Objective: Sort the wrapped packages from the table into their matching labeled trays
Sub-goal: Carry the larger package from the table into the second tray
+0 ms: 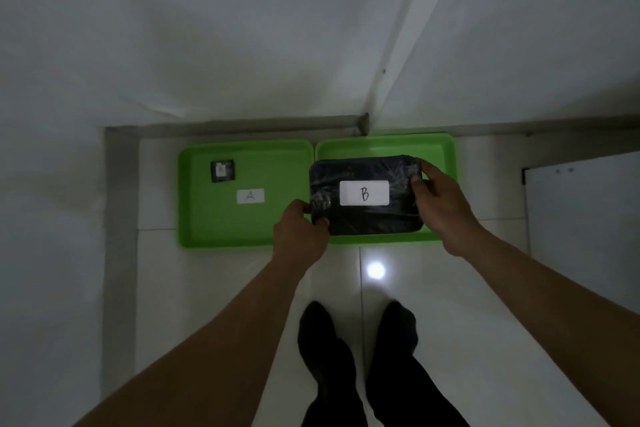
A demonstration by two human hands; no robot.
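Note:
Two green trays lie side by side on the tiled floor against the wall. The left tray carries a white label "A" and holds a small dark wrapped package in its far left corner. Over the right tray I hold a large black wrapped package with a white "B" label. My left hand grips its near left corner. My right hand grips its far right corner. The package covers most of the right tray, and I cannot tell whether it rests on the tray.
My two feet in dark socks stand on the glossy white tiles just in front of the trays. White walls meet in a corner behind the trays. A white panel stands at the right.

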